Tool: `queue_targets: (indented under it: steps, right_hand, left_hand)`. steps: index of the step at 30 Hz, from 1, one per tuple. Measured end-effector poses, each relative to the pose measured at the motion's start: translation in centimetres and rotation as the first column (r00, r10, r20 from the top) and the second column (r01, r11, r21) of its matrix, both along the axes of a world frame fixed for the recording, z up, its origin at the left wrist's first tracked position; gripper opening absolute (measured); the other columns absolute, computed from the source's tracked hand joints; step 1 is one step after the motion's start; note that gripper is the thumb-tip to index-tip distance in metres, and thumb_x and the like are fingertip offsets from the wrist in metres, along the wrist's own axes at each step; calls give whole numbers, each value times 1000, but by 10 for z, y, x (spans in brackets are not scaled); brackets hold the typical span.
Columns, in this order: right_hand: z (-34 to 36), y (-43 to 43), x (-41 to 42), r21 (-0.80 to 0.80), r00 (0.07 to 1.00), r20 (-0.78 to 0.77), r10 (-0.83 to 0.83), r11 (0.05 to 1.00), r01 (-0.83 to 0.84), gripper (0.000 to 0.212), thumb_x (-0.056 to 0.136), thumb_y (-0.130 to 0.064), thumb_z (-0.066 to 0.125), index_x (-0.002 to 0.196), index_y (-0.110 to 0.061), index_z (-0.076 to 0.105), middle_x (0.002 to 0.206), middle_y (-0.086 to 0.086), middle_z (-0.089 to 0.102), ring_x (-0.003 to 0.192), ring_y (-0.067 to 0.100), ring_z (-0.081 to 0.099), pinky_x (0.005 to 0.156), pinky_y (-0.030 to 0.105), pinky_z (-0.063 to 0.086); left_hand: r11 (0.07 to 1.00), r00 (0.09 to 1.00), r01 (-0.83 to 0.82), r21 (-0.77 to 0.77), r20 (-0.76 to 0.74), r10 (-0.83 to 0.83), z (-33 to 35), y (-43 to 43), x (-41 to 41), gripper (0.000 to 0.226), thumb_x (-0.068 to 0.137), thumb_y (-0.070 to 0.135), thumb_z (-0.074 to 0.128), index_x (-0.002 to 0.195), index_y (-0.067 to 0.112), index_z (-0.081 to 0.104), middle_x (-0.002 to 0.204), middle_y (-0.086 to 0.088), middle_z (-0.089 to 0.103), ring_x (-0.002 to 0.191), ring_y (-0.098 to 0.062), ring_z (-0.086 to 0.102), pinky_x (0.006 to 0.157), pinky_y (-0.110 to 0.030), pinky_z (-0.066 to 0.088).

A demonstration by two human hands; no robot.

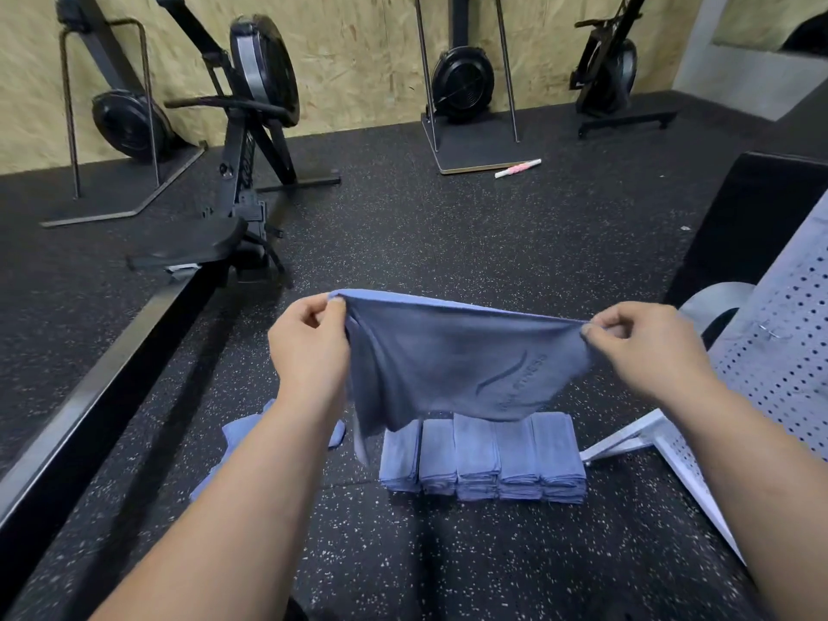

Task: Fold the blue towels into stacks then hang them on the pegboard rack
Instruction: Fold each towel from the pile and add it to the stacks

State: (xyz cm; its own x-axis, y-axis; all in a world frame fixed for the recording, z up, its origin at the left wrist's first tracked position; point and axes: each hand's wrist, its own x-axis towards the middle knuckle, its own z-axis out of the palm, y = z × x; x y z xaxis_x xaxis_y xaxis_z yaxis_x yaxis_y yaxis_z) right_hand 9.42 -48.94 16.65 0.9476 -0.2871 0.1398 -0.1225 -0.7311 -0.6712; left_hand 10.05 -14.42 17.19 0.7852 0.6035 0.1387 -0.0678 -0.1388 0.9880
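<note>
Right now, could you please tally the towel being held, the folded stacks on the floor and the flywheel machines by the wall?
held towel: 1
stacks: 5
machines: 4
Total: 10

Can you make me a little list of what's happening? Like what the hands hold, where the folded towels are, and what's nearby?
left hand: pinches one top corner of the blue towel
right hand: pinches the other top corner
blue towel: spread out, hanging in the air
folded stacks: side by side on the floor
loose towels: on the floor by the left arm
pegboard rack: at the right edge
</note>
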Motion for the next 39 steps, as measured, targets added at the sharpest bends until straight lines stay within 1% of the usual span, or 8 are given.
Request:
queue_targets:
  steps: [3,5,13,18,23,28,31,39]
  right_hand:
    - [14,8,0,503,995,70,70,859,-96,10,96,-16,76,106,-18,77,60,-10,67,55,13,58,65,29,49]
    - [26,13,-2,668,986,107,128,725,-166,16,98,-12,72,113,-18,77,61,-8,63,54,14,56,64,31,49]
    - [51,36,-19,746,874,204,441,509,-430,34,91,5,70,120,-9,75,106,14,80,92,19,77,80,23,61]
    - [46,47,-22,562,844,244,478,640,-524,19,91,2,76,103,-12,81,94,12,81,86,16,75,81,23,59]
    - [35,58,-23,262,798,186,573,754,-602,12,91,-14,81,91,-26,79,94,-6,77,90,10,72,84,24,55]
    - [24,74,-25,405,752,138,645,656,-637,10,97,-10,75,95,-20,74,84,-1,74,76,7,64,73,22,50]
    - [19,80,-27,442,725,146,673,612,-656,11,96,-11,76,94,-21,75,81,5,71,73,16,60,69,36,53]
    - [14,81,-23,400,851,157,501,756,-518,18,85,-21,88,92,-23,71,72,1,74,58,11,54,51,31,50]
  left_hand:
    - [997,998,61,36,7,-61,-3,3,3,8,100,16,70,103,22,74,73,5,60,63,-10,51,65,-29,47]
    - [990,992,120,70,29,-122,-2,1,2,11,101,15,71,111,20,72,68,8,56,60,-8,53,66,-23,48]
    - [882,883,468,-58,11,-468,-1,-18,-3,22,101,6,71,118,20,72,89,-5,72,72,-12,63,69,-25,51]
    - [804,815,576,-146,22,-580,2,-33,-10,22,100,3,70,120,13,71,97,-8,77,86,-16,71,76,-27,56]
    - [771,770,632,-77,-52,-636,-3,-47,-18,17,99,6,72,111,18,76,92,-4,77,83,-12,66,75,-28,51]
    - [734,732,679,20,-94,-674,-6,-55,-22,15,98,7,69,101,20,76,84,-6,75,77,-12,61,75,-29,49]
    - [700,702,712,50,-77,-708,-5,-56,-24,14,98,9,71,107,20,75,89,-16,75,80,-17,62,76,-33,51]
    - [626,626,780,25,-21,-780,-2,-56,-29,16,103,10,67,118,15,70,101,-10,80,93,-17,67,89,-36,52]
